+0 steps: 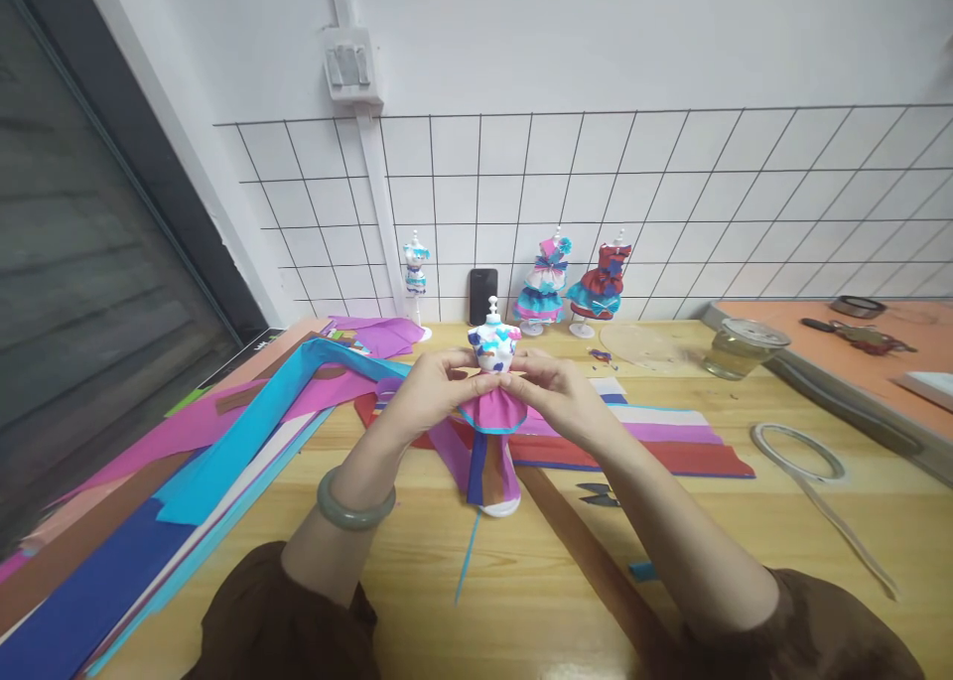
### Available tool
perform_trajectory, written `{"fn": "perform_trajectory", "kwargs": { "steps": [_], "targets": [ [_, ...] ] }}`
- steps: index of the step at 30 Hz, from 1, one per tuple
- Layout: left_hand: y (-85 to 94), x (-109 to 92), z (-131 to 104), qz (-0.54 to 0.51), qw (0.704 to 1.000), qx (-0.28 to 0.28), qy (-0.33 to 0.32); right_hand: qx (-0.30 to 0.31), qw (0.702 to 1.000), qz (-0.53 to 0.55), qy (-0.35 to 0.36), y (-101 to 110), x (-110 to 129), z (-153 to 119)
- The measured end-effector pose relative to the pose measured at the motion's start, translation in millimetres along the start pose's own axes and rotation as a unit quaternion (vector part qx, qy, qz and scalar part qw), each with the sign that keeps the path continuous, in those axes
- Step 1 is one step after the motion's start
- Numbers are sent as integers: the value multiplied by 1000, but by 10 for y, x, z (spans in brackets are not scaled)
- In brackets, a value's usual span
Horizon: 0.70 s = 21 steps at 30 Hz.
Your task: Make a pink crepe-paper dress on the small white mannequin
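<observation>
Skirt (494,415), magenta, pinched by left hand (438,390) and right hand (557,386) at waist of mini dress form (492,344); uneven thumb pressure could pucker it, sideways push could tip white base (501,508) below grip.

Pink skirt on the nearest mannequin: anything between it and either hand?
Nothing visible. The left hand and right hand both touch the pink skirt at its waist; the scissors lie on the table, off to the right.

Head-worn view, facing forward and down, hands (434,390)
</observation>
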<state>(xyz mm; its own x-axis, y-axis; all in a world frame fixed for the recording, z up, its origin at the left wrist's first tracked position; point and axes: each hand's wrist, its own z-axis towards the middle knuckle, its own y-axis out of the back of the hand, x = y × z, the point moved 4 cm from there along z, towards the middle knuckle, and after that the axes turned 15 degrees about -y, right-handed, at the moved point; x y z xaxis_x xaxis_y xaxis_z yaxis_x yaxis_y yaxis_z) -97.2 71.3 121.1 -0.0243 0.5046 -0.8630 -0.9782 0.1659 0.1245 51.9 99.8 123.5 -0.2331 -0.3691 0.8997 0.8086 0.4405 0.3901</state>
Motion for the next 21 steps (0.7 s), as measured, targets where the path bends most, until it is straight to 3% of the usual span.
{"fn": "perform_trajectory", "kwargs": {
  "steps": [6, 14, 21],
  "targets": [
    [1, -13, 1, 20, 1000, 5, 1, 12, 1000, -23, 8, 7, 15, -3],
    [2, -47, -6, 66, 998, 18, -1, 83, 993, -86, 21, 82, 106, -76],
    [9, -77, -10, 123, 992, 18, -9, 75, 988, -127, 39, 118, 184, -131]
  ]
}}
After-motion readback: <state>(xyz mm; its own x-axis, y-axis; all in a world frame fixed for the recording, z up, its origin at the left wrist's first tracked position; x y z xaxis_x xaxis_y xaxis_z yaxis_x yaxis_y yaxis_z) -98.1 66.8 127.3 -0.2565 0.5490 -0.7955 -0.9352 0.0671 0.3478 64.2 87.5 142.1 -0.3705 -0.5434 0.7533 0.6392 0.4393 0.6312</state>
